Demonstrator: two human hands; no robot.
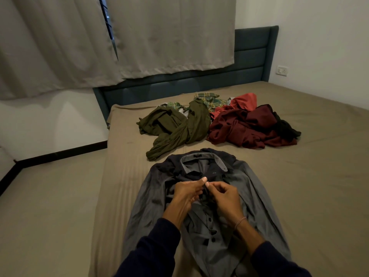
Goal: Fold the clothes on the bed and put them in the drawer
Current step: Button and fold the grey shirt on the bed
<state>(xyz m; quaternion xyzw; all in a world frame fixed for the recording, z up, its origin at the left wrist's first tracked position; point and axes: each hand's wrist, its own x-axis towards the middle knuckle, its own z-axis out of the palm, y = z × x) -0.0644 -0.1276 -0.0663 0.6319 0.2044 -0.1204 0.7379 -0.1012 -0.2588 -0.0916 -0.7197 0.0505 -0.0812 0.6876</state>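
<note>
I see a grey button-up shirt [201, 216] spread face up on the bed [299, 176], lying at the near edge with its collar pointing toward the headboard [249, 56] and its sleeves draped down either side. My left hand [184, 198] and my right hand [224, 196] meet over the shirt's placket, a little below the collar. Both have their fingers curled, and each thumb and forefinger pinches the dark front edge of the shirt where the two sides come together; the fingertips of the two hands are almost touching. Dark buttons run down the placket below my hands toward the near edge. A thin bracelet [239, 221] sits on my right wrist, and both arms wear dark blue sleeves. Farther up the bed, between the shirt and the headboard, lies an unfolded heap: olive green clothes [179, 126] on the left, touching dark red clothes [243, 128] on the right, with a green plaid garment [209, 98] and a brighter red piece [245, 100] behind them and something black [287, 126] at the heap's right end. The bed carries a tan sheet. Grey curtains [139, 37] hang over the headboard's left part, and a wall socket [282, 70] sits on the wall beyond the bed's far right corner. No drawer shows in this view.
</note>
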